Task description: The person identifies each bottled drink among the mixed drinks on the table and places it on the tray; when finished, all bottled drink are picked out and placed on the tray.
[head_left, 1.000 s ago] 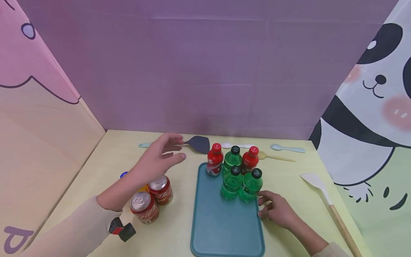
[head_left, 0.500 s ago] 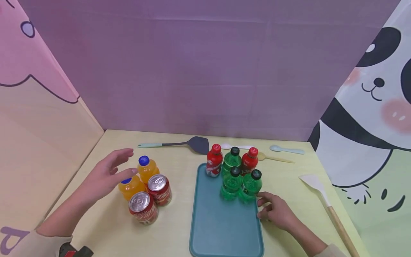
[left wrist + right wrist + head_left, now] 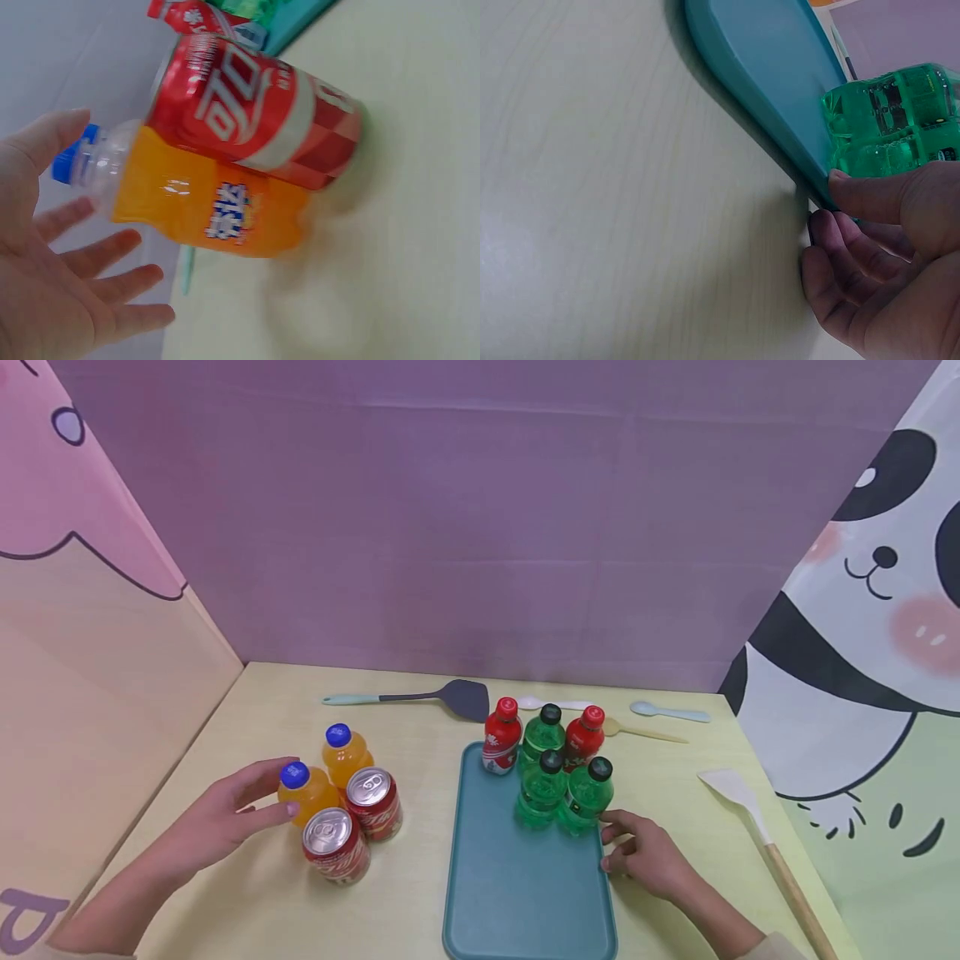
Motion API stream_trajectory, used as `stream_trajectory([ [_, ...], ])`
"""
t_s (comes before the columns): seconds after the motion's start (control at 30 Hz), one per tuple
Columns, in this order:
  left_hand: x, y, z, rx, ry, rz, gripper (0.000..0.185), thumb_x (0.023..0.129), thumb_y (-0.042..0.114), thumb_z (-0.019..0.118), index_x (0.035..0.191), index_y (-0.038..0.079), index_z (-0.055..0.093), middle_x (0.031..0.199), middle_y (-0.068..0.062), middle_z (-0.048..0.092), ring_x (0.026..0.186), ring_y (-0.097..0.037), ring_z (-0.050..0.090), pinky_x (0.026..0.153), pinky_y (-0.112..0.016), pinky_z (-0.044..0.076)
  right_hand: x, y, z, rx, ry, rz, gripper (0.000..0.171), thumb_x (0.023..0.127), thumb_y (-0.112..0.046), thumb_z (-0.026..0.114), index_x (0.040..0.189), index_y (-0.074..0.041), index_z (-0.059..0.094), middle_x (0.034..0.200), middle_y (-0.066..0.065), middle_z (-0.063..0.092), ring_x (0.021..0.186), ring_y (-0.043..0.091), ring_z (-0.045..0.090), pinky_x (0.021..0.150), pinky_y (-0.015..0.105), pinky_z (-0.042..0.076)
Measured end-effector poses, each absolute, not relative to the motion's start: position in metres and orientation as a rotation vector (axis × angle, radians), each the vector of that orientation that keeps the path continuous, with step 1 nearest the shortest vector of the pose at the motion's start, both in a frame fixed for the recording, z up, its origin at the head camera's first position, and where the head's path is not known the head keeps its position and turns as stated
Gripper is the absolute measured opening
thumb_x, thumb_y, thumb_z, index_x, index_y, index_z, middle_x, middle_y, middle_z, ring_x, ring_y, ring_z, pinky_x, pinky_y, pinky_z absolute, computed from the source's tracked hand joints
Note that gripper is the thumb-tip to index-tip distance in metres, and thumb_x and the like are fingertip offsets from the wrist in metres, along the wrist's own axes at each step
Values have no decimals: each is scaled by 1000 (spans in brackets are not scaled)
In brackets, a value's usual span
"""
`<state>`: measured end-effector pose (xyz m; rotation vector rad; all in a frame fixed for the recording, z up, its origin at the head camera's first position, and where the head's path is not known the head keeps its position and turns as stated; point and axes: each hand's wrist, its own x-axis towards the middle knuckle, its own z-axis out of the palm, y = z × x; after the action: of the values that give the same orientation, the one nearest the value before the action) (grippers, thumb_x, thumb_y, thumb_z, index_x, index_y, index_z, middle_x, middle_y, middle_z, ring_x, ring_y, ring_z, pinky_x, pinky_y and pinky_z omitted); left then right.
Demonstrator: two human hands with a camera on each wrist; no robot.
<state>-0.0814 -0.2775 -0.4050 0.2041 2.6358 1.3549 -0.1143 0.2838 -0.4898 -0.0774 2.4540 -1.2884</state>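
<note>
My left hand (image 3: 225, 818) is spread beside the nearer orange soda bottle (image 3: 309, 795), thumb and forefinger on either side of its blue-capped neck. In the left wrist view the fingers (image 3: 112, 251) are straight, near the bottle's cap. A second orange soda bottle (image 3: 347, 758) stands behind it, and two red soda cans (image 3: 336, 850) stand to the right. My right hand (image 3: 647, 853) pinches the right rim of the teal tray (image 3: 528, 893), thumb on top and fingers curled under the edge. The green soda bottles (image 3: 588, 797) on the tray are right by the thumb.
Two red bottles (image 3: 501, 739) stand at the tray's back end, among the green ones. Behind lie a dark spatula (image 3: 461, 697), a white spoon (image 3: 551, 702), a yellow spoon (image 3: 641, 728) and a blue spoon (image 3: 670, 711). A wooden-handled white spatula (image 3: 787, 868) lies at right.
My left hand has moved left and down, from above the cans to the nearer orange bottle, uncovering both orange bottles. The right hand has stayed at the tray rim.
</note>
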Motion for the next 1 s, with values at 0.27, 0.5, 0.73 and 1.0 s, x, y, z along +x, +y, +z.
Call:
stream_trajectory([
  [0.27, -86, -269, -421, 139, 2638, 1476, 59, 99, 31, 70, 148, 8, 48, 145, -21, 56, 133, -54, 51, 95, -55, 57, -114, 283, -488, -76, 2455, -1283, 63, 81, 1, 81, 138, 3, 57, 107, 9, 68, 83, 19, 65, 61, 33, 55],
  [0.5, -93, -260, -429, 81, 2695, 1497, 58, 97, 32, 73, 141, 6, 47, 137, -21, 60, 129, -51, 56, 95, -50, 58, -113, 283, -487, -89, 2453, -1295, 62, 81, 2, 80, 138, 3, 57, 107, 9, 68, 82, 20, 65, 60, 33, 54],
  [0.73, -93, -258, -430, 31, 2769, 1503, 49, 96, 32, 74, 135, 8, 54, 130, -21, 66, 122, -48, 62, 82, -22, 55, -113, 282, -488, -64, 2465, -1265, 60, 81, 3, 79, 137, 2, 58, 106, 9, 69, 82, 19, 66, 62, 33, 55],
  [1.0, -90, -268, -420, -20, 2799, 1486, 44, 95, 32, 75, 131, 10, 59, 124, -6, 71, 110, -21, 71, 80, -19, 56, -115, 283, -489, -49, 2475, -1258, 61, 80, 3, 79, 137, 2, 58, 105, 8, 68, 83, 20, 66, 63, 33, 56],
])
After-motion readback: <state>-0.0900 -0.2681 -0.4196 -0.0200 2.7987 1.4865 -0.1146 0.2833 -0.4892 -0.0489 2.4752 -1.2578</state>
